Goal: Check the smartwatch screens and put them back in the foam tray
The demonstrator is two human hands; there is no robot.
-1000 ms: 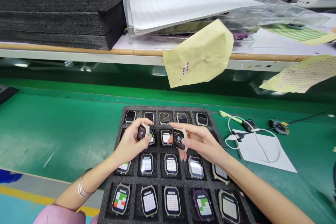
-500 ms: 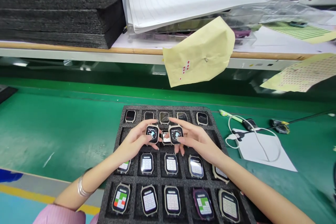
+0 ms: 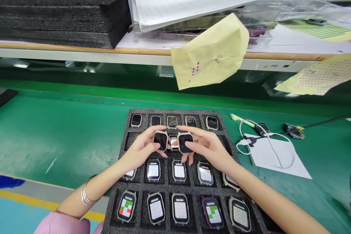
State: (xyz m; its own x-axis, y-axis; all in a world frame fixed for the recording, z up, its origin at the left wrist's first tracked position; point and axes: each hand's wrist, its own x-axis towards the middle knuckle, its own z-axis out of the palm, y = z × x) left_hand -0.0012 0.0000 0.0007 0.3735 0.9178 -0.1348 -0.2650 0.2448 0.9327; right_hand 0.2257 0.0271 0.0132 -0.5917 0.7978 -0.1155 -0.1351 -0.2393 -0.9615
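Observation:
My left hand [image 3: 146,142] is closed around a smartwatch [image 3: 159,139] without a strap, its thumb resting on the dark screen. A second smartwatch [image 3: 183,141] of the same pale-framed kind is gripped in my right hand [image 3: 204,142], the thumb also on its dark screen. Both are held side by side above a black foam tray [image 3: 168,187]. Rows of watch bodies lie in the tray's compartments. Several show lit white grids, such as the watch [image 3: 179,170] in the middle; one purple watch [image 3: 212,212] shows green squares. The far row has dark screens. My hands partly cover the second row.
White cables [image 3: 270,137] lie on a white box [image 3: 276,155] to the right of the tray, near a green pen [image 3: 241,120]. A shelf with stacked black foam [image 3: 60,11] and papers [image 3: 192,2] spans the back. Yellow sheets [image 3: 212,53] hang from it. Another person stands behind.
The screens of both held watches have gone from lit watch faces to dark. My hands have barely moved. At the left of the third row, a watch's visible green patch has turned white.

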